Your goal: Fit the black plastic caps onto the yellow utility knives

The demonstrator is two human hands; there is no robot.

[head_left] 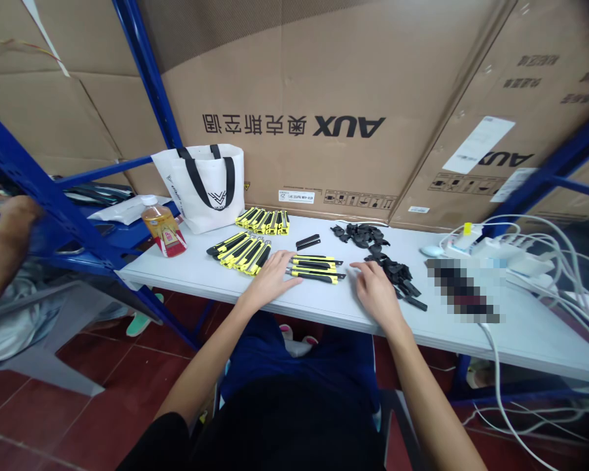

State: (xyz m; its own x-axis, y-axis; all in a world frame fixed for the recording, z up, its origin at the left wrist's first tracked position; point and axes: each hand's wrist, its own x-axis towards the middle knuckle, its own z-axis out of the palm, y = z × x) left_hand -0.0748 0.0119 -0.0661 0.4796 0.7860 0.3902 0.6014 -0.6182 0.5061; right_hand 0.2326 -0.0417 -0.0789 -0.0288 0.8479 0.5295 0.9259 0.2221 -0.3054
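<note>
Several yellow-and-black utility knives [315, 269] lie side by side in the middle of the table. My left hand [271, 280] rests at their left ends, fingers stretched out, thumb beside the nearest knife. Just past their right ends is my right hand [377, 293], fingers apart and slightly bent, with nothing visible in it. Black plastic parts [397, 275] lie beside and partly behind that hand, and a second pile of black parts [359, 233] sits farther back. Two dark flat strips [307, 242] lie behind the knives. More utility knives [240, 252] are lined up left of my left hand.
Another row of knives [262, 221] lies near a white tote bag [218, 190]. A drink bottle [163, 227] stands at the left end. White cables and a power strip [491, 248] crowd the right, near a blurred-out item [464, 291]. Another person's arm [10, 242] shows far left.
</note>
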